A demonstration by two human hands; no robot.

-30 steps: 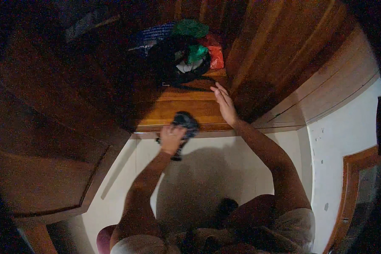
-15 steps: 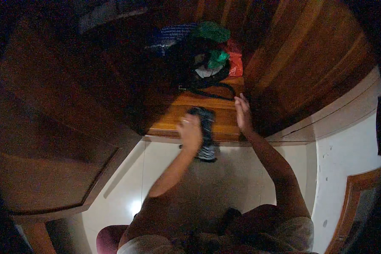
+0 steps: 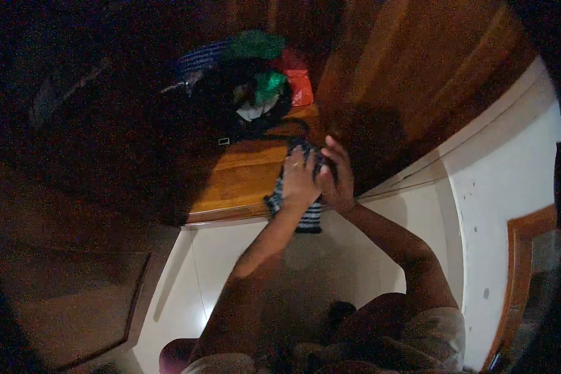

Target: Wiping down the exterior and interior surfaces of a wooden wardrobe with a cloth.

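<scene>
A dark knitted cloth item with pale stripes [image 3: 310,222] lies on the wooden shelf [image 3: 230,187], its striped end hanging over the front edge. Its exact kind cannot be told. On top of it rests my left hand [image 3: 300,182], fingers stretched out and flat on the fabric. My right hand [image 3: 340,181] is at the cloth's right side with its fingers apart, close to the left hand. Whether the right fingertips touch the fabric is hard to tell. Behind both hands curves a black strap [image 3: 302,125], with a metal buckle [image 3: 224,142] at the left.
At the back of the shelf sits a dark pile with a green plastic bag [image 3: 269,87], a red plastic bag [image 3: 300,87] and a blue printed package [image 3: 202,57]. A wooden panel [image 3: 411,81] rises at the right. Pale tiled floor [image 3: 230,240] lies below the shelf edge.
The striped cloth now lies further right on the shelf. My left hand has flattened over it, and my right hand has come in beside it. The view has shifted.
</scene>
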